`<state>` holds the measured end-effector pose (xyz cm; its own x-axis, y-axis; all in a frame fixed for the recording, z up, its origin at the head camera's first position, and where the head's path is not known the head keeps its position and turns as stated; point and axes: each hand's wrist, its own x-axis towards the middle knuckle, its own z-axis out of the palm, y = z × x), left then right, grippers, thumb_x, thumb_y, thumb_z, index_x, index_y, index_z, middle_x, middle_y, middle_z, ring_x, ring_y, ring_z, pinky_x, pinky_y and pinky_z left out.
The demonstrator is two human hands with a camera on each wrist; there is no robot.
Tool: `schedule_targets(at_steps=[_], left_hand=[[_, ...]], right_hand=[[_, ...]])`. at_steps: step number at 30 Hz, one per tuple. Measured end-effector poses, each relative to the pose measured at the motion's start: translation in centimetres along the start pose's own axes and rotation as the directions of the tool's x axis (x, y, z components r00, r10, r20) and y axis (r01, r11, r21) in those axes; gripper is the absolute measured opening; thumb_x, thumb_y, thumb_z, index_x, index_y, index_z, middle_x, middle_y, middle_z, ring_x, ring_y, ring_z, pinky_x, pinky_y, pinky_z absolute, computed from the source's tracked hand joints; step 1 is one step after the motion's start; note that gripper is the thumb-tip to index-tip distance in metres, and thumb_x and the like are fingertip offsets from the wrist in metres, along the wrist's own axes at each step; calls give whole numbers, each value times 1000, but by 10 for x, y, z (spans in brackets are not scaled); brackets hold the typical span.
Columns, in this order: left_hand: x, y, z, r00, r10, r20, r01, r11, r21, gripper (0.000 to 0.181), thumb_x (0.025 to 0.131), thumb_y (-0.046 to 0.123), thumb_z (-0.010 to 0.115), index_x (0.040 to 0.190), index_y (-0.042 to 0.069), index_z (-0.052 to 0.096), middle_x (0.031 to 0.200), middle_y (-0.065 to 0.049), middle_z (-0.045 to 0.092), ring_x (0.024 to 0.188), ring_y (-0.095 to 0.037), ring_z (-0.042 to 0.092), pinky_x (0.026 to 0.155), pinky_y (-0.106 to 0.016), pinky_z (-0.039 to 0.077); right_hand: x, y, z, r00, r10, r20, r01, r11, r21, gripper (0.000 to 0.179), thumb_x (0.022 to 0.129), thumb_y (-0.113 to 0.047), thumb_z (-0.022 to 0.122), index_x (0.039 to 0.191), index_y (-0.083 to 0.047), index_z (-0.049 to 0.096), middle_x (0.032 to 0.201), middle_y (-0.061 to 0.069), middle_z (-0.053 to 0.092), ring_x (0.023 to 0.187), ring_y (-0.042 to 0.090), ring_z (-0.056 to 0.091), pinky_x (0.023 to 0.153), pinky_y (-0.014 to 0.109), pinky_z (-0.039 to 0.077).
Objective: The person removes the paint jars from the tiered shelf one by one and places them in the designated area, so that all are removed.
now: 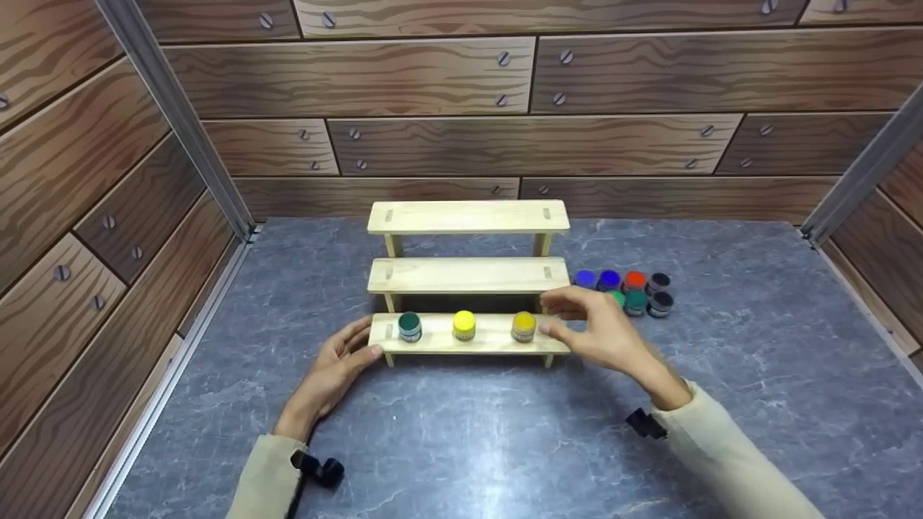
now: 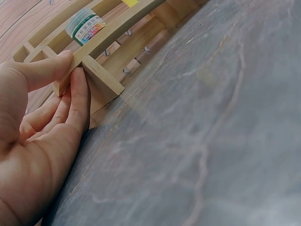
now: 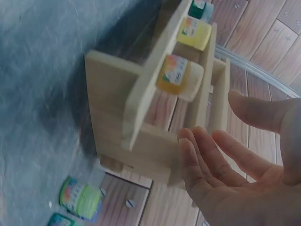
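Observation:
A three-step wooden display stand [image 1: 469, 274] stands on the grey marbled table. My left hand [image 1: 337, 371] grips the left end of its lowest step, thumb on the top edge and fingers underneath, as the left wrist view [image 2: 47, 113] shows. Along that step sit a dark green paint jar [image 1: 409, 327], a yellow paint jar [image 1: 464, 326] and an ochre paint jar [image 1: 523, 327], spaced apart and upright. My right hand [image 1: 602, 331] is at the step's right end, beside the ochre jar. Its thumb and fingers are spread with nothing between them in the right wrist view.
Several more paint jars [image 1: 634, 280], in blue, red, green and black, stand grouped on the table right of the stand. The middle step [image 1: 469, 275] and top step [image 1: 469, 216] rise behind. Wood-patterned panels [image 1: 433, 144] wall the back and sides.

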<state>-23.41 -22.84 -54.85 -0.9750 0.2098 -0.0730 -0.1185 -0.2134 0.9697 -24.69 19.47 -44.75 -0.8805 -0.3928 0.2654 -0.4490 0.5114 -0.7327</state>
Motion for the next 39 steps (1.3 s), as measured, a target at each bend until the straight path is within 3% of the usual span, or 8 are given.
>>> schedule_targets(at_steps=[6,14,25,31,39], left_hand=[[0,0,2,1000,0,0,0,1000,-8,78,100,-1,67,165,-5,25,169,-28,30,141,-28,52,110,-27,53],[0,0,3,1000,-2,10,2,1000,-8,78,100,-1,67,165,-5,24,168,-28,30,139,-26,55,110,-26,53],[1,0,2,1000,-1,17,1,1000,-10,79,100,0,68,166,-4,24,168,-28,31,139,-25,55,110,-27,53],[1,-1,1,1000,4,10,-3,1000,-21,79,99,-2,67,165,-6,25,168,-29,32,138,-25,56,112,-28,52],[0,-1,0,1000,7,-6,-7,1000,-22,78,98,-3,67,165,-7,26,166,-30,33,137,-26,57,112,-29,52]], right_hand=[[2,6,16,1000,-1,25,0,999,36,39,92,-6,83,127,7,71,121,22,75,107,37,75,96,49,63],[4,10,31,998,56,21,-57,996,74,44,90,-7,86,128,9,70,116,19,77,101,32,76,92,40,65],[5,9,34,998,54,11,-55,995,83,40,90,-9,86,125,5,72,108,18,78,93,29,78,83,31,66],[5,8,32,998,49,28,-51,995,86,36,91,-7,84,123,3,73,105,17,78,88,30,78,72,28,65],[3,7,23,999,38,13,-38,998,50,34,92,-6,83,124,2,74,113,13,77,100,27,75,91,40,64]])
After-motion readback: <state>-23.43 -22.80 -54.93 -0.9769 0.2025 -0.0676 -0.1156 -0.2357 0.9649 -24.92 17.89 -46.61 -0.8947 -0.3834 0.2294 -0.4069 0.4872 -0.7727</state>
